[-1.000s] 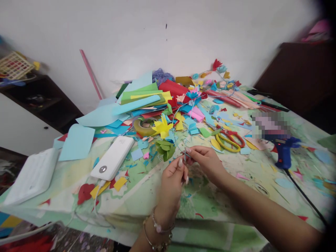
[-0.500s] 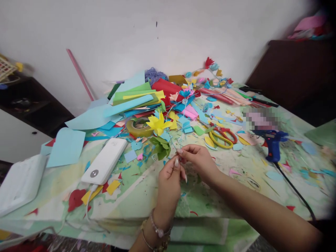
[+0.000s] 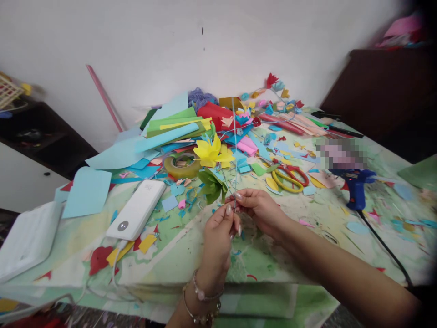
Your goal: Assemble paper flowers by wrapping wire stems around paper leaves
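Near centre of table (image 3: 324, 214): left hand (image 3: 220, 230) and right hand (image 3: 262, 208), fingertips meeting, both closed in a pinch on thin wire stems (image 3: 234, 173). Changed over the last half second: wire now upright from the pinch toward the far paper pile, yellow paper flower (image 3: 213, 154) lifted higher, green paper flower (image 3: 211, 187) close below it, just left of the hands. Judged as stems gathered and held clear of the clutter. Left: white power bank (image 3: 136, 209), tape roll (image 3: 180, 166). Right: yellow-handled scissors (image 3: 290, 178), blue glue gun (image 3: 355, 187) with trailing cable. Far: stacked coloured paper sheets (image 3: 170, 127). Paper scraps all round the hands, crowding the working spot.
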{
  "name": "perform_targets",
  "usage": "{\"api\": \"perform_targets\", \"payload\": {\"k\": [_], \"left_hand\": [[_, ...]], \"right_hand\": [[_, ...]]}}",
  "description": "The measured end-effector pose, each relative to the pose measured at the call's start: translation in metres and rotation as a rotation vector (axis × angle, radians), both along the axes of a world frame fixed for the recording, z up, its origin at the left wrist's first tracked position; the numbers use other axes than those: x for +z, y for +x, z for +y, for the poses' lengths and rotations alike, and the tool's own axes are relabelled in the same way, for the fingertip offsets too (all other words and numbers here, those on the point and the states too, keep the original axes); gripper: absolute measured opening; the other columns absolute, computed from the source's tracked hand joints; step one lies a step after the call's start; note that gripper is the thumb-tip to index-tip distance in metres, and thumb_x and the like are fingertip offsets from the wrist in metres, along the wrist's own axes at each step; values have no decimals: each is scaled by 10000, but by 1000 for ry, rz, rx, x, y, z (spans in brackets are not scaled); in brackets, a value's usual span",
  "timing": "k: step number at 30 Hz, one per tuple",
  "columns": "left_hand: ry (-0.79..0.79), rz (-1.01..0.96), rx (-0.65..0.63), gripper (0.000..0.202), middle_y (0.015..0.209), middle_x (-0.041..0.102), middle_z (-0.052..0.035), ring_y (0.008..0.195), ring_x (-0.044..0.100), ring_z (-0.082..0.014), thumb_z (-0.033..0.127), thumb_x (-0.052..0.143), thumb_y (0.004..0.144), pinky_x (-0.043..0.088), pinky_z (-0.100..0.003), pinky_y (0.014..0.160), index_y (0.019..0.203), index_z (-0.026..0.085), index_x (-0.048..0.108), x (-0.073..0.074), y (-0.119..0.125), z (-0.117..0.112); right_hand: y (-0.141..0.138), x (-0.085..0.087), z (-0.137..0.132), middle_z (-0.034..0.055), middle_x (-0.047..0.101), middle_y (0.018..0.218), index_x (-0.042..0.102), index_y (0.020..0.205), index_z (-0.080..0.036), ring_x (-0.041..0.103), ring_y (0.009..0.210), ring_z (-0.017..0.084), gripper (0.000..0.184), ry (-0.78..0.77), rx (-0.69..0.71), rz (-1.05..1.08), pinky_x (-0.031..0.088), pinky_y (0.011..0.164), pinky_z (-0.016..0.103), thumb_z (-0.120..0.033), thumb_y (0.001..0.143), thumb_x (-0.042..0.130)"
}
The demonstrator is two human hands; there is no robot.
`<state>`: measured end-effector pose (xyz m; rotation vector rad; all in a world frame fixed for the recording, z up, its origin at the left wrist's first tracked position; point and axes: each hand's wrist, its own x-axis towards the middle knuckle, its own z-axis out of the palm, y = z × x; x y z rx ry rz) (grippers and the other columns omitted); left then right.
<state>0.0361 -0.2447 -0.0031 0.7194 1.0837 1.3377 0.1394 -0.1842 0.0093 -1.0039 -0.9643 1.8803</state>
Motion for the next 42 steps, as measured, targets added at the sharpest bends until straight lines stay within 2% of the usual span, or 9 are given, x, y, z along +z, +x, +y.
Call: {"api": "perform_targets", "payload": {"k": [9,21,25,28,31,34,38,42], "left_hand": [[32,-114,-65,395,463,410,48,431,249,-61,467,622,764,178,-236,457,567,166,460,0,-4,-2],[6,-115,-117,385,454,421,43,423,278,-57,440,607,784,206,-218,443,559,162,462,-2,-13,-5],[49,-4,-161,302,536,544,16,441,355,-64,440,624,775,244,-203,450,717,147,582,5,-15,-1],[33,93,-213,342,585,600,-10,433,413,-72,484,642,744,291,-206,455,738,143,610,10,-16,3],[15,124,-181,417,568,610,-27,424,452,-89,557,614,734,308,-218,448,657,148,589,11,-14,6],[8,101,-119,431,535,595,-25,432,442,-93,567,617,720,318,-223,457,607,153,574,7,-11,8],[17,62,-44,436,458,509,5,463,401,-85,532,662,680,319,-214,491,500,160,525,4,-9,9],[-19,35,-32,468,435,466,28,450,362,-69,539,746,578,290,-195,473,471,159,493,7,-9,7]], "right_hand": [[10,4,6,73,718,790,725,748,-122,564,596,83,248,9,191,37,435,653,225,-352,662,759],[10,5,3,76,724,829,731,797,-125,601,634,97,259,59,195,-7,464,687,249,-361,691,743],[8,2,1,57,716,784,710,782,-127,593,561,102,247,69,191,2,460,587,245,-360,701,729],[6,-1,0,7,664,613,683,766,-131,515,414,83,239,66,191,18,403,469,231,-358,701,722],[5,-3,-1,-31,588,488,663,736,-129,464,376,68,227,58,152,16,355,432,211,-336,681,736],[4,-4,-2,-43,552,437,647,727,-132,457,357,81,240,46,190,35,377,432,225,-360,700,717],[2,-3,-2,-12,602,462,624,706,-145,555,419,134,247,106,257,108,474,541,291,-385,751,663],[2,-1,-4,4,629,473,608,649,-147,571,432,138,278,113,264,124,458,553,276,-405,691,704]]}}
